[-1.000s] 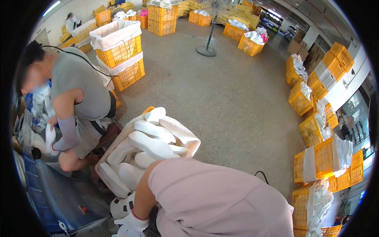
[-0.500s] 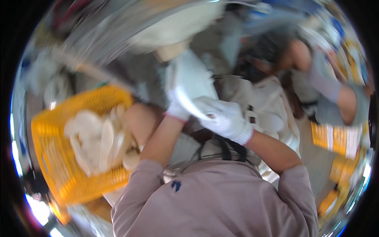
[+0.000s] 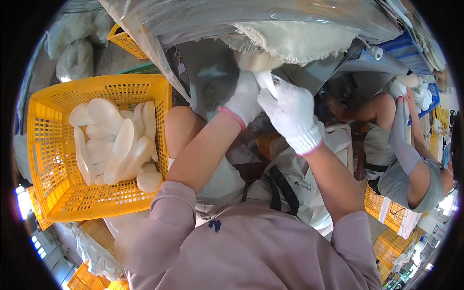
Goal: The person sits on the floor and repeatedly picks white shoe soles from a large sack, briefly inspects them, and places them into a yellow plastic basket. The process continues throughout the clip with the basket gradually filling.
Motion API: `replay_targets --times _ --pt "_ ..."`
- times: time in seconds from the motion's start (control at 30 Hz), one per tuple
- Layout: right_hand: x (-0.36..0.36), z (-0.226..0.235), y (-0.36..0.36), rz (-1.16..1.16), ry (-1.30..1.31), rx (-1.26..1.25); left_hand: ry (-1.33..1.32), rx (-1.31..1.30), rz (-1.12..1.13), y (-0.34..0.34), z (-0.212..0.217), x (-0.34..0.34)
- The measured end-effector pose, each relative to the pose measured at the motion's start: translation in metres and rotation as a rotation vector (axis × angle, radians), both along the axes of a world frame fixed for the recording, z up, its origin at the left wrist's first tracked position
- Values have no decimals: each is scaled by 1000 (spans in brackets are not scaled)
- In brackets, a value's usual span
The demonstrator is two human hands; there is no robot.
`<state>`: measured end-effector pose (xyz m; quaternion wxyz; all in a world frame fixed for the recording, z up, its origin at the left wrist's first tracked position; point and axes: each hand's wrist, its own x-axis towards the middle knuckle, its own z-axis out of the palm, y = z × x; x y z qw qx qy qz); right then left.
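Both gloved hands are up at the near edge of the bench [image 3: 309, 72], under the pale cloth [image 3: 299, 41]. The right hand [image 3: 290, 113] pinches a white moulded piece [image 3: 267, 81], fingers closed round its lower end; the piece's long axis runs up and away, tip toward the cloth. The left hand [image 3: 241, 104] cups it from the left (grip hidden, can't tell). To the left, a yellow crate [image 3: 48, 188] holds more white pieces.
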<state>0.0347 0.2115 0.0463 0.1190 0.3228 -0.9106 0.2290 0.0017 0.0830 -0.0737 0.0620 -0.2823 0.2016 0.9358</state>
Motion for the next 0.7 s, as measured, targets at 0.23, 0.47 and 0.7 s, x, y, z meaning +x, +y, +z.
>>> replay_targets --times 0.23,0.47,0.7 --pt "-14 -10 -20 -46 14 103 363 170 -49 0 -12 -14" --pt "-5 -28 -2 -24 81 -5 270 235 -94 2 5 2" --pt "-9 -24 -17 -79 48 -163 184 -1499 -136 2 14 16"
